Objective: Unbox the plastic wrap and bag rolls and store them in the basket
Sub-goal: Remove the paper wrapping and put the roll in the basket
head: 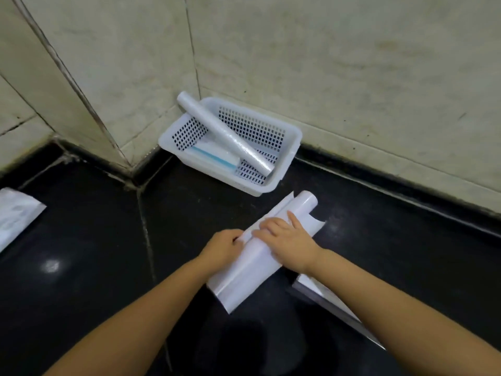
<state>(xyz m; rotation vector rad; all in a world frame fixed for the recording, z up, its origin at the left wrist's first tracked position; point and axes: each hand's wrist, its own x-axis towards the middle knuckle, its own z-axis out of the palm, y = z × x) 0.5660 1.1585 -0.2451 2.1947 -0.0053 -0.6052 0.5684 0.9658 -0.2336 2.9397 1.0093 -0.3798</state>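
Observation:
A white perforated basket [287,137] stands in the wall corner on the dark floor. In it lies a long clear roll [225,131], tilted, its upper end over the rim, and a white-and-blue pack [214,157]. In front of the basket a long white box [238,280] lies open on the floor with a white roll [305,204] sticking out of its far end. My left hand [221,246] grips the box's left edge. My right hand [287,240] rests on top of the roll, fingers curled over it.
Another flat white box [325,291] lies under my right forearm at the right. A white printed package [13,215] sits at the left edge. Tiled walls close off the back and left; dark floor spreads all around.

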